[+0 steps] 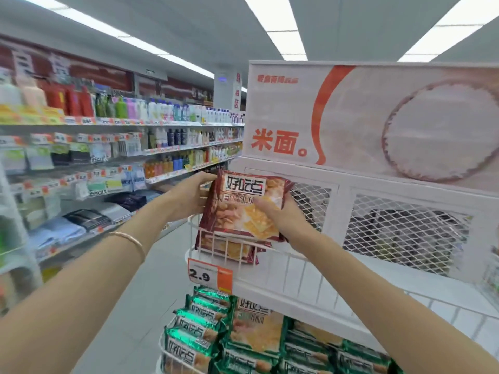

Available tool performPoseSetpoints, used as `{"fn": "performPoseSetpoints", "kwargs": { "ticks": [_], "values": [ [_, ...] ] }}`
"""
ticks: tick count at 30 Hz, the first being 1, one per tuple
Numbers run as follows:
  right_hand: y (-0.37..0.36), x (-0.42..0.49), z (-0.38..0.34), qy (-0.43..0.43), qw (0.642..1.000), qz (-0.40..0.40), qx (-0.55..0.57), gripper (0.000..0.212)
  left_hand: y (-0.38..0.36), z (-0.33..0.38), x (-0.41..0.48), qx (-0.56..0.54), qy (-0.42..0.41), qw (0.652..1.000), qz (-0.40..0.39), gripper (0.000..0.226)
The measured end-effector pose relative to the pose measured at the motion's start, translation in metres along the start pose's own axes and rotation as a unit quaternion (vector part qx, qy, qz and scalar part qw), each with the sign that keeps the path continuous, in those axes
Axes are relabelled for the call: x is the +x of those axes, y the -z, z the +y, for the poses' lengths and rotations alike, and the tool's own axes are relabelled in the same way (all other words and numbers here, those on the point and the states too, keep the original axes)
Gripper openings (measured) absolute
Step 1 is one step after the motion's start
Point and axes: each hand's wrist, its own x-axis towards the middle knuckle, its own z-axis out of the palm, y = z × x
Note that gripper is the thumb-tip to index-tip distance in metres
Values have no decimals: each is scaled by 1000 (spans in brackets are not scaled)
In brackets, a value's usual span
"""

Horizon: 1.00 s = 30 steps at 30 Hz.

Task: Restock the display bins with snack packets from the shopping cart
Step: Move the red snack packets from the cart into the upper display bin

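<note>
Head view shows both hands holding one red-brown snack packet (240, 206) upright, just above the front left corner of the upper bin (299, 268), a white wire basket on the display stand. The left hand (189, 197) grasps the packet's left edge with curled fingers. The right hand (282, 215) grasps its right side, thumb pressed on the front. The packet's bottom edge sits about level with the bin's front rim; whether it touches the wire cannot be told.

Inside the upper bin, at the same corner, a second red-brown packet (229, 251) lies behind the wires, right below the held one. A price tag (209, 275) reading 2.9 hangs on the bin's front left edge.

Below it, the lower bin (166, 356) is packed with green packets (199, 325) standing on edge in rows, and one green-edged packet (256, 329) lies face up on top of them.

Behind the upper bin the stand has white mesh panels (405, 230), with a sign (351, 117) picturing a bowl of rice above them. Across the aisle to the left, store shelves carry bottles (135, 109) up high and folded clothes (81, 220) lower down. A thin bracelet (129, 238) circles the left wrist.
</note>
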Motion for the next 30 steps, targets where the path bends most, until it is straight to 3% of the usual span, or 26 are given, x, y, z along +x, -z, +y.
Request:
{"fn": "performPoseSetpoints", "kwargs": {
  "ticks": [2, 4, 6, 8, 12, 14, 16, 19, 26, 28, 30],
  "values": [
    [13, 4, -5, -22, 997, 38, 66, 68, 4, -4, 4, 119, -13, 993, 11, 22],
    [36, 8, -14, -47, 983, 56, 170, 39, 6, -8, 1, 245, -41, 968, 33, 40],
    [62, 12, -23, -62, 971, 64, 220, 23, 9, -10, -1, 290, -76, 953, 34, 46],
    [81, 16, -25, -67, 966, 86, 234, 23, 16, -8, -2, 363, -107, 925, 29, 46],
    [100, 20, -16, -64, 956, 166, 231, 23, 19, -6, -9, 531, -150, 833, 42, 35],
    [102, 20, -11, -60, 954, 186, 228, 21, 6, -12, -15, 546, -210, 810, 46, 47],
    [99, 21, -6, -68, 953, 189, 229, 21, -15, -24, -14, 599, -257, 758, 28, 58],
    [95, 22, 0, -71, 955, 181, 222, 23, -35, -40, -11, 664, -229, 710, -38, 50],
    [109, 16, 9, -80, 958, 188, 199, 39, -24, -37, -12, 681, -177, 705, -82, 50],
    [120, 14, 11, -85, 958, 194, 195, 47, -36, -32, -12, 643, -183, 740, -71, 58],
    [132, 14, 13, -82, 962, 192, 177, 45, -58, -19, -9, 564, -241, 788, -49, 69]
  ]
}}
